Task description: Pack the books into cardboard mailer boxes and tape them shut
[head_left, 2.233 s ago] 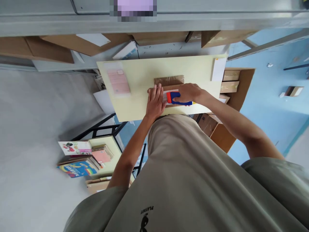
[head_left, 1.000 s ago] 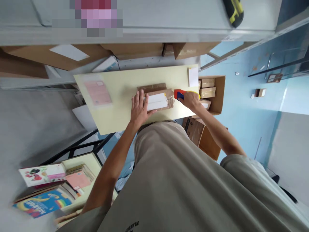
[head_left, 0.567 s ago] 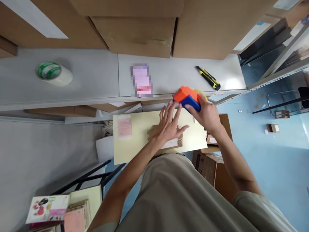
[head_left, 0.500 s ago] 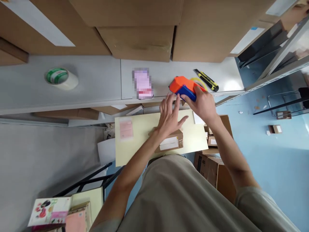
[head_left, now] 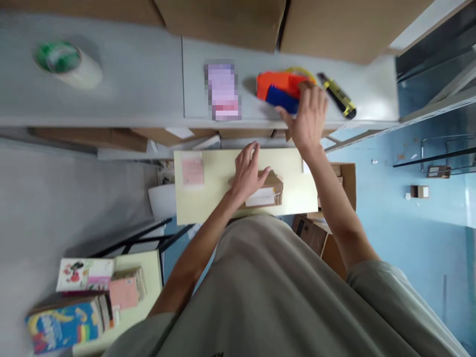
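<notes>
My right hand (head_left: 309,116) grips an orange and blue tape dispenser (head_left: 280,94) at the grey shelf, fingers over its right end and thumb near its blue lower side. Part of a yellow ring (head_left: 297,72) shows behind the dispenser. Just to the right lies a black and yellow utility knife (head_left: 338,96). My left hand (head_left: 248,171), empty with fingers stretched out, is over the cream table (head_left: 215,198). Beneath and beside it sits a small cardboard box (head_left: 273,191) with a white label, partly hidden by the hand.
On the shelf (head_left: 137,84) stand a green-cored tape roll (head_left: 70,67) and a blurred-out pink item (head_left: 223,91). Large cartons (head_left: 223,22) line its back. A pink slip (head_left: 192,169) lies on the table. Books (head_left: 67,322) are stacked at lower left; open cartons (head_left: 347,186) stand at right.
My right hand has brought the tape dispenser down onto or close to the shelf beside the knife. My left hand has drawn back from the dispenser toward the box. The camera view has tilted down.
</notes>
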`<state>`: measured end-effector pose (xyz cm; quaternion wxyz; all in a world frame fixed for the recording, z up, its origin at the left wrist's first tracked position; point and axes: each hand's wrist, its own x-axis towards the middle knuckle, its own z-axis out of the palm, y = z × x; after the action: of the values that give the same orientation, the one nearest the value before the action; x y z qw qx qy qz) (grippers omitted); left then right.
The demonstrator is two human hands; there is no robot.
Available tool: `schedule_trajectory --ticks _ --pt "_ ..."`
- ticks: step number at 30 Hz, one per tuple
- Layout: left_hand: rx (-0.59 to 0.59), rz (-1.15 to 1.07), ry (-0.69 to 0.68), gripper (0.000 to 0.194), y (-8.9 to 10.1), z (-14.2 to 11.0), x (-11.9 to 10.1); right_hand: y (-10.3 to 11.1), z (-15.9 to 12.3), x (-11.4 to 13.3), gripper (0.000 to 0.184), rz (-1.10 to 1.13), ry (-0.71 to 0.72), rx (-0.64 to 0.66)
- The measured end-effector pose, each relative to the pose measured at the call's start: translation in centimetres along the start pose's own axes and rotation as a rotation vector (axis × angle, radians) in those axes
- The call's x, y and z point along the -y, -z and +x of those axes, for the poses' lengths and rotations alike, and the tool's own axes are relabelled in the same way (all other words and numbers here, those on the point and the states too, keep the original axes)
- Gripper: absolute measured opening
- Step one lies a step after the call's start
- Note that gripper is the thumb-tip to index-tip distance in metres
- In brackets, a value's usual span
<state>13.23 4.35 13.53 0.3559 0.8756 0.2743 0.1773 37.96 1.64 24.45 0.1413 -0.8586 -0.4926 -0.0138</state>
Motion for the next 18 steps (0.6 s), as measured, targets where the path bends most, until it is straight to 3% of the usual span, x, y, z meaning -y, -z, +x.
schedule_trajectory --ticks 2,5,7,9,12,15,18 --pt "-0.028 -0.033 0.179 0.084 -1.2 -5.0 3.1 -1.1 -5.8 -0.7 0.08 0.024 -0.052 -0.011" --pt "-0.064 -0.083 0.498 0.082 -2.7 -12.4 6.3 -4.5 -16.4 -2.1 0.086 0.14 -0.152 0.205" --pt "-0.03 -0.129 0.645 0.079 -3.5 -15.8 6.7 -7.3 -22.8 -2.6 0.092 0.294 -0.3 0.323" --pt "0.034 -0.166 0.703 0.073 -4.2 -17.2 6.0 -9.9 -27.0 -2.4 0.096 0.407 -0.445 0.435" --pt "0.098 -0.149 0.735 0.069 -5.7 -16.4 4.4 -12.8 -28.6 -1.0 0.1 0.44 -0.562 0.502" --pt "0.076 -0.066 0.808 0.074 -7.5 -14.1 4.2 -14.5 -27.0 0.4 0.111 0.346 -0.586 0.469" --pt "0.032 -0.013 0.848 0.061 -8.6 -12.3 5.5 -15.6 -25.2 0.0 0.107 0.237 -0.556 0.455"
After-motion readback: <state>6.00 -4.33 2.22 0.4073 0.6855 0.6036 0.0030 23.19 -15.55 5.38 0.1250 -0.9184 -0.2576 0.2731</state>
